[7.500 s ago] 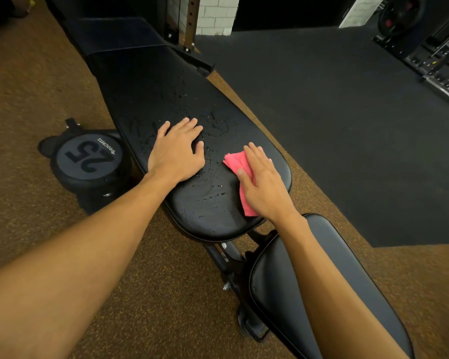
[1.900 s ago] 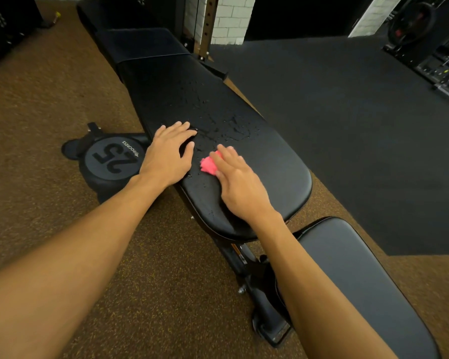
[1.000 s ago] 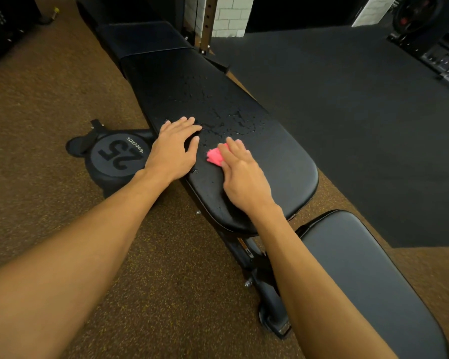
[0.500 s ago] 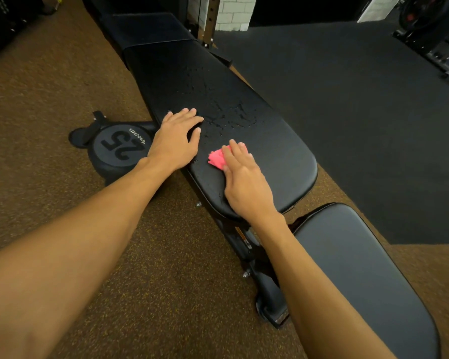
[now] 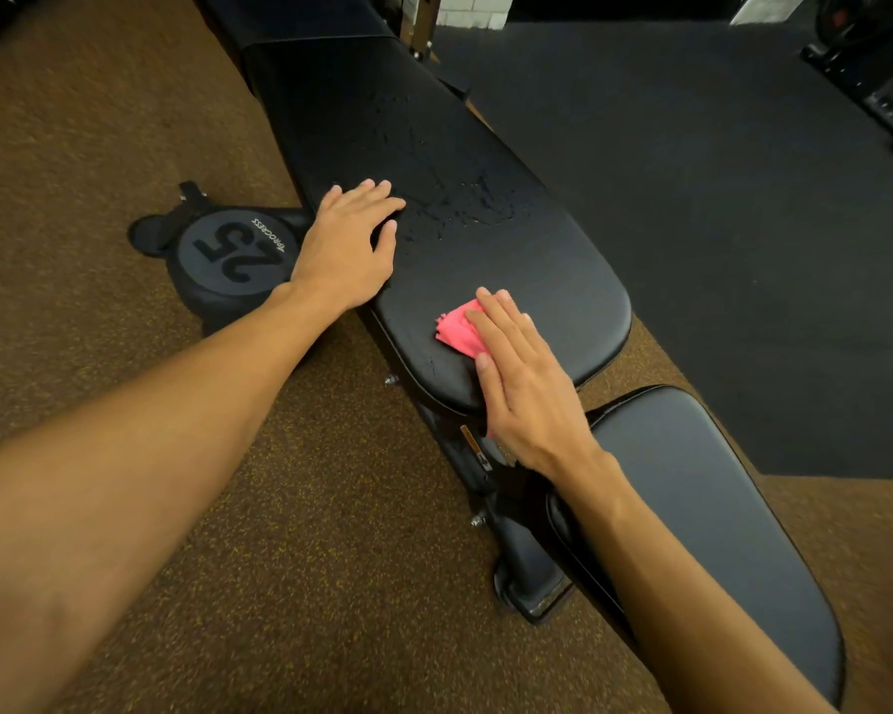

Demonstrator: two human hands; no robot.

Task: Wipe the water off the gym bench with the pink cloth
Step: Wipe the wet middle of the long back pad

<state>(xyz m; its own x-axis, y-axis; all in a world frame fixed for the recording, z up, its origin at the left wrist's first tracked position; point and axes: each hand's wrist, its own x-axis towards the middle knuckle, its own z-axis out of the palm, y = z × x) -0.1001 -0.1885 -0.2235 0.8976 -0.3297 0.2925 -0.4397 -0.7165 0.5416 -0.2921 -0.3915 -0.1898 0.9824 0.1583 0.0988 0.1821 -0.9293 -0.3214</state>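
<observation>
The long black bench pad (image 5: 547,260) runs from the top centre down toward me. Water droplets (image 5: 460,206) bead across its middle, just right of my left hand. My left hand (image 5: 346,244) lies flat with fingers spread on the pad's left edge and holds nothing. My right hand (image 5: 522,383) presses the pink cloth (image 5: 457,329) flat against the pad near its rounded near end. Only the cloth's left part shows beyond my fingers; the rest is hidden under my palm.
A black 25 weight plate (image 5: 233,249) lies on the brown floor left of the bench. The bench's separate seat pad (image 5: 692,517) sits at lower right, its metal frame (image 5: 522,564) between the pads. Dark rubber mat (image 5: 717,224) covers the right; gym equipment (image 5: 887,95) stands far right.
My right hand has slid the pink cloth toward me, from beside my left hand down to the pad's near end. My left hand has stayed in place.
</observation>
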